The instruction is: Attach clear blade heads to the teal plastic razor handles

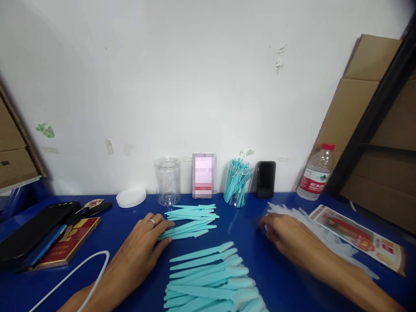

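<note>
My left hand [146, 238], with a ring on one finger, has thumb and fingers closed around the handle ends of slim teal plastic eyebrow razors [191, 215] in the far pile. Nearer to me lies a larger fanned pile of the same teal razors [208, 277], their wider heads pale-edged and facing right. My right hand [281, 227], slightly blurred, pinches at the left edge of a heap of translucent white plastic strips [328, 236]. A bit of white shows under its fingertips.
Along the wall stand a clear jar [168, 182], a phone with a lit, blurred screen [204, 175], a jar of teal sticks [238, 182], a black device [265, 180] and a bottle [315, 173]. A white lid [131, 198], red box [69, 242], white cable [81, 266] and printed packet [360, 238] lie around.
</note>
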Motion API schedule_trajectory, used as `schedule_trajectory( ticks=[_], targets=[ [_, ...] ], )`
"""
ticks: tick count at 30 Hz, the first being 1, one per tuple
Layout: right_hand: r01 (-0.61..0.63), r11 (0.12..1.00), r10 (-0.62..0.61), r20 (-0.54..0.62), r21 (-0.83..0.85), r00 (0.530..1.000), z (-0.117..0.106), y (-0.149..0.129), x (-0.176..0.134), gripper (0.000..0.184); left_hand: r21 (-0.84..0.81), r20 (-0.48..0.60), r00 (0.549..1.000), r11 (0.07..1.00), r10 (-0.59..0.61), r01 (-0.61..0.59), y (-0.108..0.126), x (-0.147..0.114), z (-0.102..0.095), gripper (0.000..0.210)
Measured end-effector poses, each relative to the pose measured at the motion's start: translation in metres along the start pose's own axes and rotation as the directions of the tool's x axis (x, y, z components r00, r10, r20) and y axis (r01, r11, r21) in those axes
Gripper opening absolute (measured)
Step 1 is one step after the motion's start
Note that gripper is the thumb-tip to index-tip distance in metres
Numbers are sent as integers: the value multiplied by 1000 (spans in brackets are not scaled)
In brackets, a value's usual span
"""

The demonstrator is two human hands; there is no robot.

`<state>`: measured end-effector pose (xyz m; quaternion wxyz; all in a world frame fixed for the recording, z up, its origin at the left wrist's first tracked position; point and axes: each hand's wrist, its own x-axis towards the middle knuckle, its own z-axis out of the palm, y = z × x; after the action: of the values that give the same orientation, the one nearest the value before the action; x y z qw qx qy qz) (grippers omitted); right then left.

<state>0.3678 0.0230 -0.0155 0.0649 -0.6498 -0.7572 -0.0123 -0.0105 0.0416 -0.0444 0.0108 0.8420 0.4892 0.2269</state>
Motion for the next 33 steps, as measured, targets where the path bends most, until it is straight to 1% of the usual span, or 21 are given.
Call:
schedule_trajectory(
  ticks=[4,6,9,11,13,15,17,19,23,26,28,30,31,33],
  targets=[
    [41,998,-40,-21,48,999,9,2,2,35,24,19,1000,1000,-21,21,1,2,-3,20],
    [55,992,-47,-75,116,996,10,1,3,34,38,16,999,999,-35,34,3,3,-5,23],
    [96,953,-46,-174,289,984,9,-6,4,30,63,8,998,997,-54,54,6,4,-8,27],
    [97,891,-15,-184,444,983,7,-12,4,25,79,1,998,995,-65,65,7,4,-8,29],
    [67,791,38,-159,608,987,4,-18,4,21,91,-10,997,993,-73,73,8,4,-7,29],
    [39,667,88,-130,744,988,2,-22,4,21,95,-25,997,992,-78,81,8,3,-6,30],
    [34,551,108,-112,834,988,-1,-26,4,25,90,-46,995,992,-88,91,8,3,-6,29],
    [23,457,117,-86,889,989,-3,-28,5,30,71,-70,992,991,-107,112,7,2,-6,29],
    [-65,277,139,27,959,990,-4,-33,4,35,-19,-99,982,987,-158,157,7,2,-12,29],
    [-71,132,141,52,989,989,-2,-36,3,31,-91,-107,976,979,-192,183,12,1,-20,31],
    [-66,20,130,62,998,990,-2,-38,1,27,-162,-122,970,969,-209,189,20,-1,-25,36],
    [-88,-89,106,97,992,990,-4,-40,-1,21,-294,-126,966,939,-225,180,32,-6,-30,40],
    [-107,-131,93,120,986,988,-5,-41,-2,21,-368,-118,966,913,-231,174,38,-9,-31,42],
    [-138,-174,62,150,975,987,-9,-45,-6,27,-450,-84,967,875,-241,179,49,-16,-32,43]
  ],
)
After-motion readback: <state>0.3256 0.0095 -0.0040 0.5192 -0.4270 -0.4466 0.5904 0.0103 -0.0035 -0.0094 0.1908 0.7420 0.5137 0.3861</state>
